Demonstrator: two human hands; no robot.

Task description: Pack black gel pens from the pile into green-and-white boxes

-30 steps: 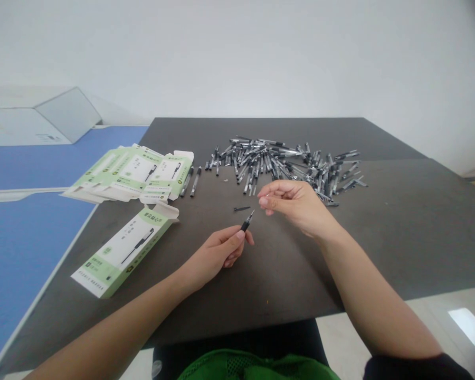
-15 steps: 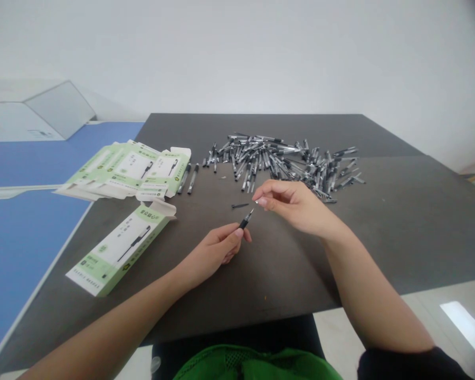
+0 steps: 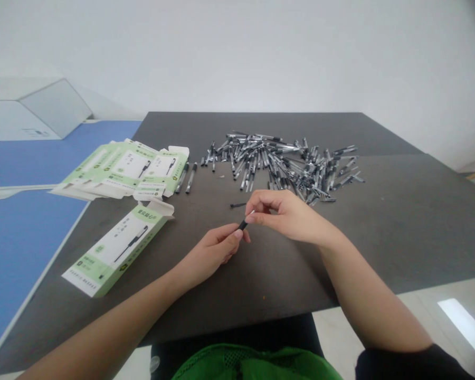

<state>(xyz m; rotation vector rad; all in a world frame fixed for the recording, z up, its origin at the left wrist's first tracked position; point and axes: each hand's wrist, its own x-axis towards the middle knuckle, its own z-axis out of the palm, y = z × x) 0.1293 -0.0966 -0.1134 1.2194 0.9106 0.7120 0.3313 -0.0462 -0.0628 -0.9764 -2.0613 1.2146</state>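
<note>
One pen (image 3: 243,225) in hand: slim, with a dark grip section, slanting up toward the right above the table (image 3: 380,227); it lies between left hand (image 3: 224,245) and right hand (image 3: 275,211), much of its barrel hidden by the fingers.
Small pale piece (image 3: 253,212): a light sliver at the right fingertips, by the pen's upper end; too small to tell whether it belongs to the pen.
Near carton (image 3: 119,248): white and pale green, lying aslant with its far end flap open; a black pen is pictured on its face.
Carton lettering: Chinese characters in a green title band, short columns beside the picture and lines along the lower edge, too blurred to read surely.
Flat cartons (image 3: 126,171): an overlapping fan in the same print, behind the near one.
Pen pile (image 3: 277,163): clear or silvery barrels with black ends, jumbled beyond the right hand.
Pair of pens (image 3: 191,178): side by side, right of the fan.
Black part (image 3: 237,205): thin, lying just beside the right fingertips.
Left hand: reaching forward, fingers curled about the pen, thumb on top.
Right hand: wrist bent inward, thumb and forefinger pinched together at the pen's upper end.
</note>
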